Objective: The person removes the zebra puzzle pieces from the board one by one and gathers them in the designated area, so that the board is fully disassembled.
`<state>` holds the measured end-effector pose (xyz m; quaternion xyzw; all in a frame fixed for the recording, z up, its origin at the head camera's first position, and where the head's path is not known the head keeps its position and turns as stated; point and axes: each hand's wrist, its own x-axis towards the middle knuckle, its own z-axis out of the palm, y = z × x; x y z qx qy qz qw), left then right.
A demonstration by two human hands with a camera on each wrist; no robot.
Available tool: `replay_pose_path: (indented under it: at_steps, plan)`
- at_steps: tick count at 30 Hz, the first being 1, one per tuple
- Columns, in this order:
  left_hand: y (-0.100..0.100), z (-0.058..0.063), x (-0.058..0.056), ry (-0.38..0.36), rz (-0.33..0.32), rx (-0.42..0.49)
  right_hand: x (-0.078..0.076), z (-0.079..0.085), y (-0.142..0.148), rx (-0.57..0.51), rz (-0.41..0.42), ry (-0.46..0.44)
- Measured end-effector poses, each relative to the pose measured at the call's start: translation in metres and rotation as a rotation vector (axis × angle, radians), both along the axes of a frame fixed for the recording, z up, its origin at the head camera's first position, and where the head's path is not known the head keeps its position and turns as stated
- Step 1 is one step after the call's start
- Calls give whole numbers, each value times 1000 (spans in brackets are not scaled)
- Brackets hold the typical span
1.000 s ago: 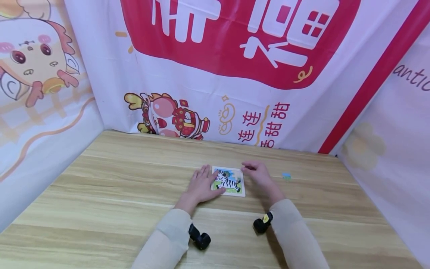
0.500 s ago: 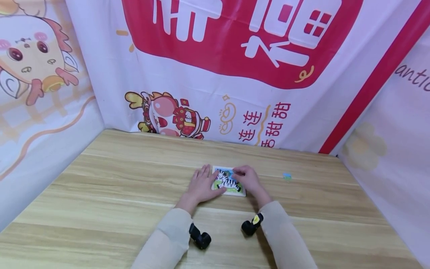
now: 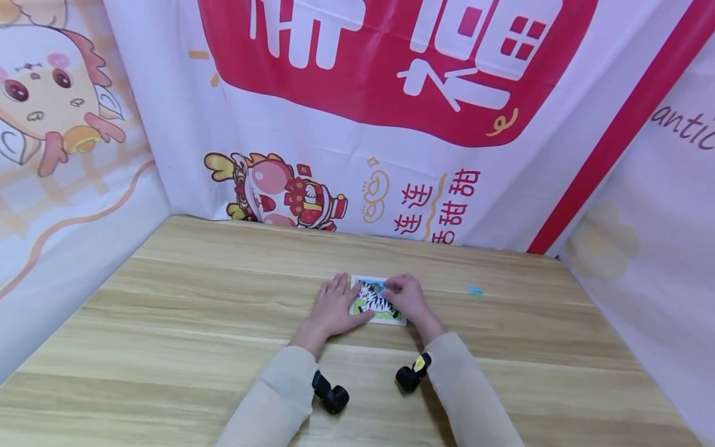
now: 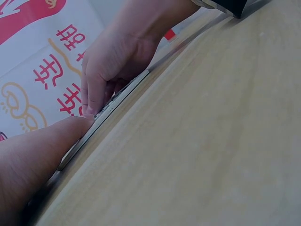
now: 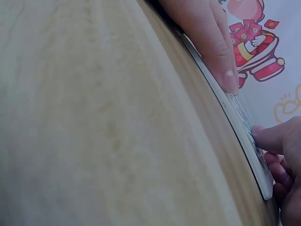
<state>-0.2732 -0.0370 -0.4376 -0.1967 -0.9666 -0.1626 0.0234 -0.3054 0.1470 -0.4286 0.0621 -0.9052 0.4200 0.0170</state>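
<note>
The zebra puzzle point(image 3: 381, 304) lies flat on the wood-grain table point(image 3: 195, 310), just below the centre of the head view, between the two hands. At its left side the left hand point(image 3: 331, 308) rests with fingers spread, the thumb over the puzzle's lower left and the forefinger at its upper left. From the right, the right hand point(image 3: 411, 299) comes over the upper right part, thumb and fingers bent together on the surface; whether they pinch a piece I cannot tell. The hands are apart from each other. A small blue-green piece point(image 3: 475, 291) lies farther right in the frame, well apart from both hands
</note>
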Motion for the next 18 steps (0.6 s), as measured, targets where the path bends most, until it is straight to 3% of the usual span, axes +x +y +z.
replay_pose_path:
  at_steps: [11, 18]
  plan:
    - [-2, 0, -1, -20, 5, 1, -4, 0, -7, 11, -51, -10]
    - [-1, -1, -2, -22, 8, -2, -2, 0, -8, -29, -41, 18]
